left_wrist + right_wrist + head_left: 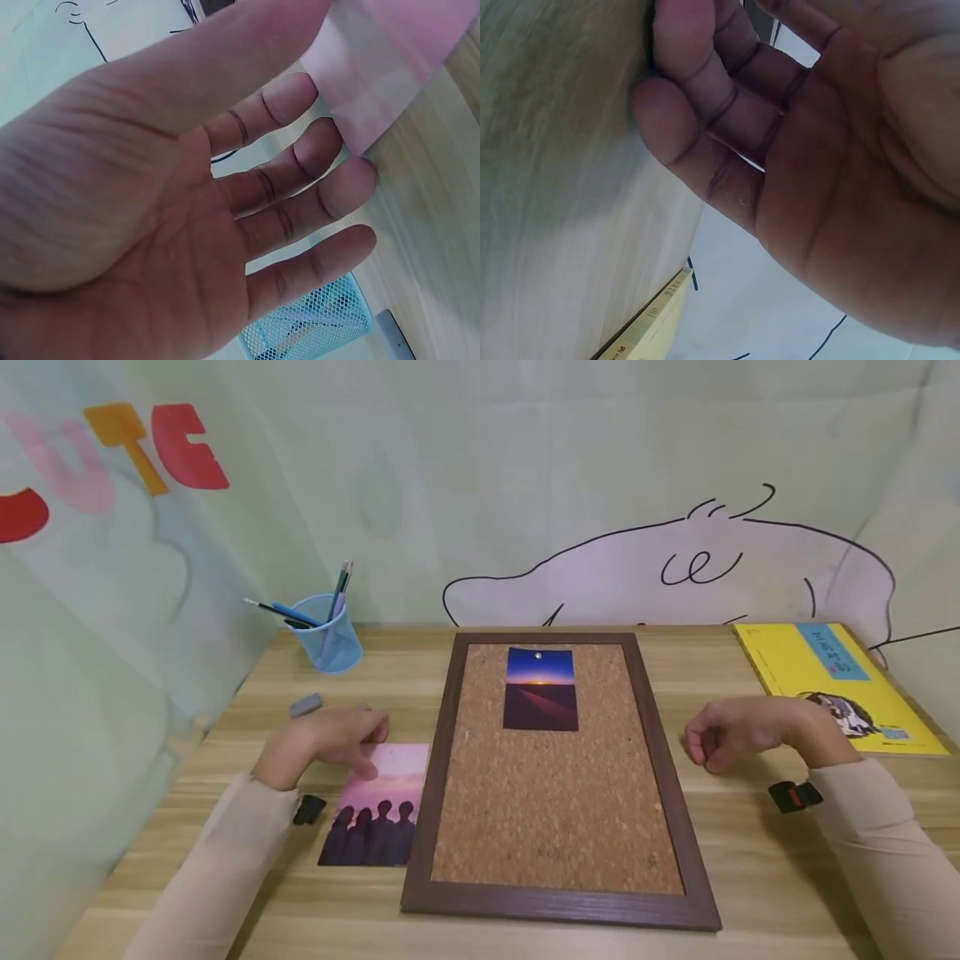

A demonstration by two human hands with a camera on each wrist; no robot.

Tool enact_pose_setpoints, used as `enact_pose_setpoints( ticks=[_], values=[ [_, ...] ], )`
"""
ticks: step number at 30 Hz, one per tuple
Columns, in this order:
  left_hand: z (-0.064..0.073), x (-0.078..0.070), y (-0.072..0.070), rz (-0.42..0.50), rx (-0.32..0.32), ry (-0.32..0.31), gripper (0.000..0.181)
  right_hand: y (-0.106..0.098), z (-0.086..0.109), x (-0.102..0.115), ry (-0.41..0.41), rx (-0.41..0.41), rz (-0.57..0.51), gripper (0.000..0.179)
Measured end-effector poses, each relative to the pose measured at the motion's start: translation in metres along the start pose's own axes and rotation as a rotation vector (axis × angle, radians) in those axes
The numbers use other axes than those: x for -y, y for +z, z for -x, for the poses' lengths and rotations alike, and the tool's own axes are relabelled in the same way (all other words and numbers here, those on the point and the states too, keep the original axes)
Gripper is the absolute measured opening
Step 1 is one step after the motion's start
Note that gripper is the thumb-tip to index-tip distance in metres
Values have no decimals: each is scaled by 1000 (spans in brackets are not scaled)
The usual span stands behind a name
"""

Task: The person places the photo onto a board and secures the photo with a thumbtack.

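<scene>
A pink photo card (378, 802) with dark silhouettes lies left of the cork board (555, 810). My left hand (333, 735) is at the card's top edge, its thumb over the card and its fingers loosely bent in the left wrist view. Whether the fingertips touch the card cannot be told. To the right of the board, my right hand (738, 731) is low at the table with loosely curled fingers (667, 120) and nothing seen in them. A sunset photo (541, 693) hangs near the board's top, a pushpin (537, 656) at its upper edge.
A blue mesh pen cup (333, 647) with several pencils stands at the back left. In front of it lies a grey eraser (306, 705). The yellow book (780, 672) lies at the back right, behind my right wrist. A printed cloth (525, 485) hangs behind the table.
</scene>
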State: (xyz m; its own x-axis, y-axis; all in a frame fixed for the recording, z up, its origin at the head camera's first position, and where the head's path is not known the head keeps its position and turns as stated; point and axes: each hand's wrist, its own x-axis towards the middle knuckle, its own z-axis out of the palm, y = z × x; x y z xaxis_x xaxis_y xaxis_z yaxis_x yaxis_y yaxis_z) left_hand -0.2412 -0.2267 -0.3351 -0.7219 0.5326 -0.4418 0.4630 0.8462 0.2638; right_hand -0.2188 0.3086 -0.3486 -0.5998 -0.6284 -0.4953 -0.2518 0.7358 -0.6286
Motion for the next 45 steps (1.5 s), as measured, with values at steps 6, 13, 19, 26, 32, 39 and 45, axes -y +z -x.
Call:
enact_pose_setpoints(
  ticks=[6,13,19,26,32,39,45],
  values=[
    [-3,-2,-4,0,14,-8,39,-1,1,-1,-8,-14,28,15],
    [-6,1,-5,16,11,37,38,-2,3,-1,2,-10,26,13],
    [-6,15,-5,122,31,160,28,-3,5,-3,-21,-9,-1,11],
    [-2,22,-9,167,57,163,22,-7,12,-4,6,-27,15,10],
    [9,25,-14,176,84,160,14,-10,14,-3,6,-52,4,8],
    [22,26,-21,173,66,205,11,-11,18,0,-2,-91,-40,7],
    [30,23,-26,197,48,249,10,-11,20,5,14,-114,-42,8]
  ],
)
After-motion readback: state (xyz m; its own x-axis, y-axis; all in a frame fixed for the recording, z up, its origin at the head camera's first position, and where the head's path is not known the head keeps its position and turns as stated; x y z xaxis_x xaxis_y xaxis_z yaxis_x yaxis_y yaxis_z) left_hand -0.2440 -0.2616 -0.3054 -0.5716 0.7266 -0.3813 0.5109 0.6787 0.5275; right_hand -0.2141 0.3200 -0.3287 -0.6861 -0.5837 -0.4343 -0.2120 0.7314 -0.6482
